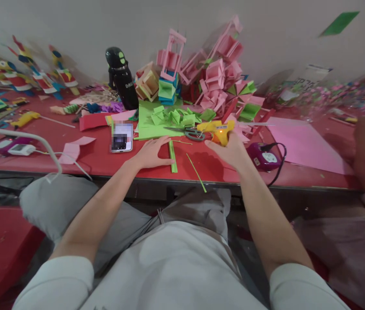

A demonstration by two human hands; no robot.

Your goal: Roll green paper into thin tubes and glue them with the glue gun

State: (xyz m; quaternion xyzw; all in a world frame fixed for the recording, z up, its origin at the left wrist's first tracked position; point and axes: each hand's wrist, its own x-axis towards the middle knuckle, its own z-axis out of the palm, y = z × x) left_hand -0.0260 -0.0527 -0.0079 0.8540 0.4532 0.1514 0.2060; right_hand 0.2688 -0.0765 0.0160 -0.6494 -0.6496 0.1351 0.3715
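Left hand (pixel 152 153): I saw it spread, touching a green strip (pixel 173 158).
Right hand (pixel 231 150): was curled around the yellow glue gun (pixel 215 126).
Scissors (pixel 189 130): lay near the gun.

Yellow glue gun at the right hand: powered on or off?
Likely on: an orange light glows on the yellow glue gun. Whether it's hot, cannot tell.

Pale grey shirt (pixel 176 271) with short sleeves (pixel 62 280), loose grey trousers (pixel 198 211) with a thin drawstring (pixel 160 215).
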